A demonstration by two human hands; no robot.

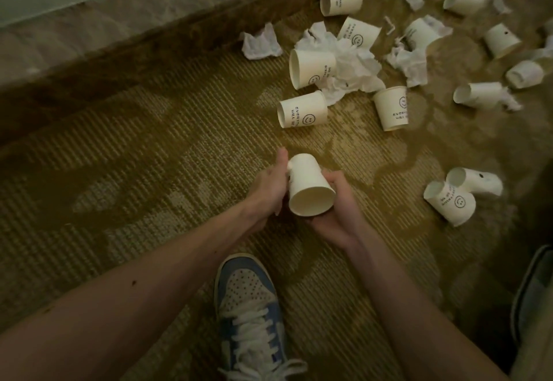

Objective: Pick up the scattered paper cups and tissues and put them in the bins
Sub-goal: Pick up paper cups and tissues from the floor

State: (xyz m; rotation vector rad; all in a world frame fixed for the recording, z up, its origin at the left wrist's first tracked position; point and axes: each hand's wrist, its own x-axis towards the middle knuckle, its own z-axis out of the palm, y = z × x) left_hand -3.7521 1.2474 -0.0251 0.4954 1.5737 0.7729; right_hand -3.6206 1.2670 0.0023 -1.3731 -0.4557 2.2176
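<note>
While both hands clamp one cup at the middle of the frame, it hangs above the carpet with its open mouth turned toward the camera and its base pointing up the frame. The left hand grips the cup's left side, thumb lying up along the wall near the base. The right hand cradles it from the lower right, fingers curled against the wall just by the rim. The hands sit close together, with only the cup between them.

More cups lie on their sides across the upper right of the frame, many printed with a smiley face and lettering. Crumpled tissues lie among them, the largest heap touching several cups. Two further cups lie touching each other at the right, level with the hands. A blue and white shoe stands at bottom centre, between the forearms. A pale stone ledge runs across the upper left.
</note>
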